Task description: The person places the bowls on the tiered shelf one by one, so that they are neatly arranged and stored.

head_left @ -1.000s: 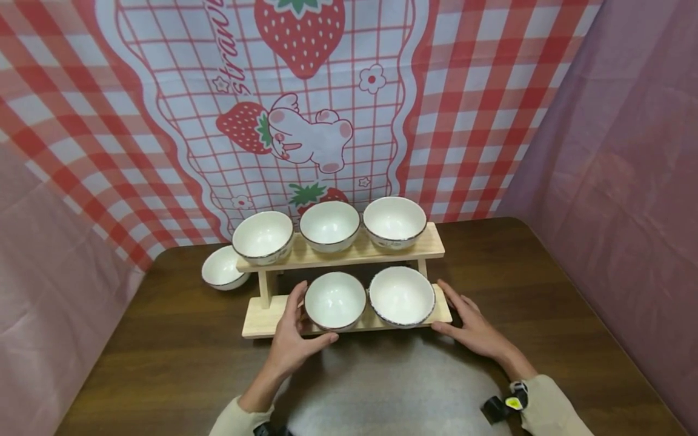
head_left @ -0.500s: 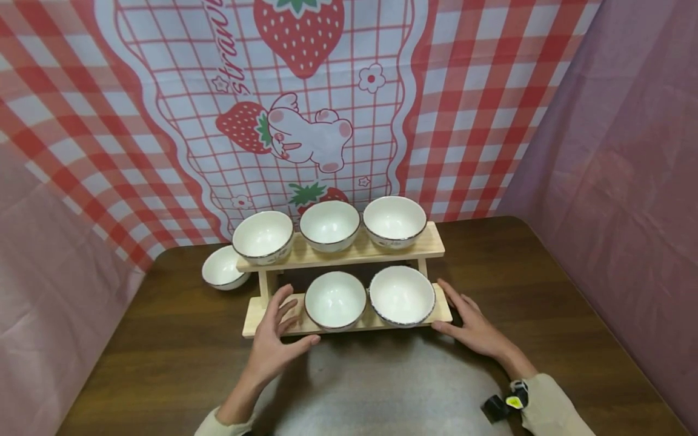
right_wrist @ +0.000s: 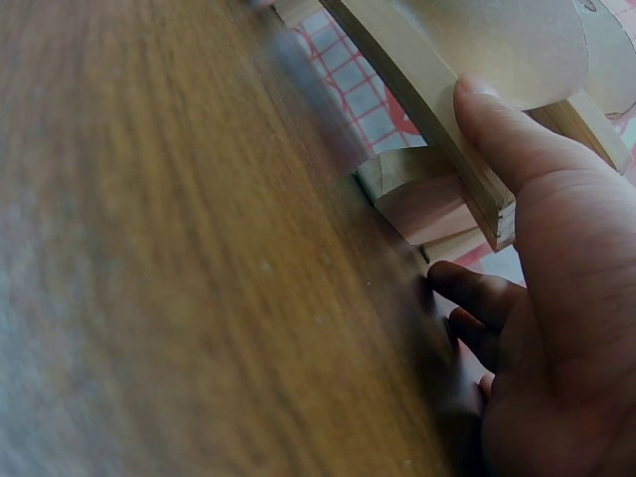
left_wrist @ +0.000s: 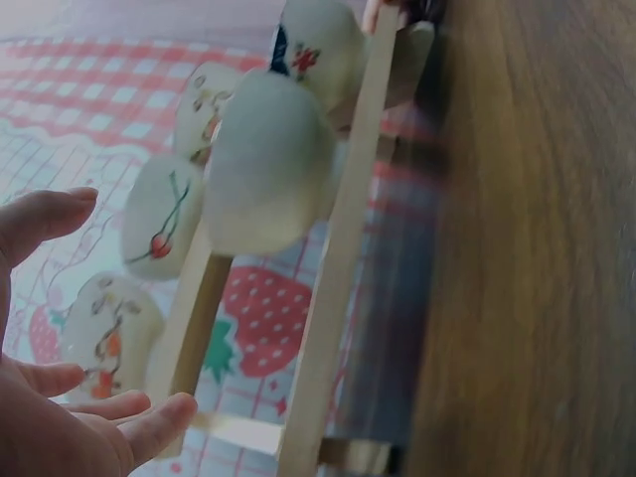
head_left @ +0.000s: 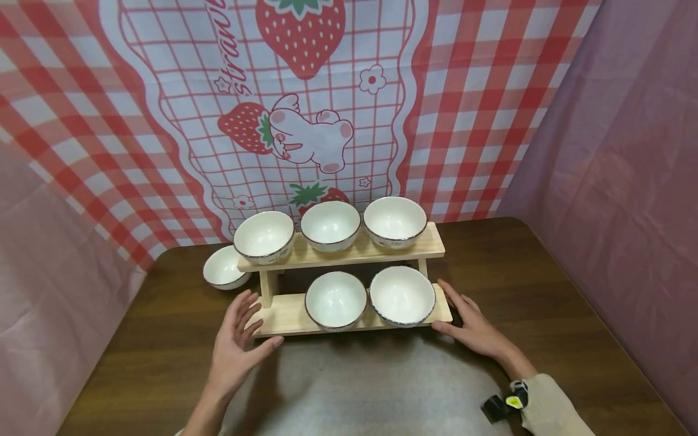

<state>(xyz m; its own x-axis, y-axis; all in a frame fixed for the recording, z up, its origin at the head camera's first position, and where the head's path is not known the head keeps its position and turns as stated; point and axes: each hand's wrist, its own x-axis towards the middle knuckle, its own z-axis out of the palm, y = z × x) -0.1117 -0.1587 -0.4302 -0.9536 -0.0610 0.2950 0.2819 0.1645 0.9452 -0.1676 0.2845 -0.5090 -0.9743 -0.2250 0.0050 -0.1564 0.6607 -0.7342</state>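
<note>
A two-tier wooden display rack (head_left: 283,316) stands on the table. On its lower board sit two white bowls, a pale-green-tinted bowl (head_left: 335,300) and a dark-rimmed bowl (head_left: 402,295) to its right. My left hand (head_left: 231,354) is by the lower board's left end, fingers spread and loosely bent, holding nothing. In the left wrist view, the palm and fingers (left_wrist: 149,429) show apart from the bowls. My right hand (head_left: 480,330) holds the lower board's right end, thumb at the front corner and forefinger towards the back. The right wrist view shows that thumb (right_wrist: 497,124) against the board.
Three more bowls line the upper board: a left bowl (head_left: 264,237), a middle bowl (head_left: 330,226) and a right bowl (head_left: 395,221). Another bowl (head_left: 225,267) sits on the table (head_left: 147,345) behind the rack's left end. A strawberry-print cloth (head_left: 463,109) hangs behind.
My left hand has let go of the left lower bowl and moved left, past the lower board's end. The bowls stay in place, and my right hand has not moved.
</note>
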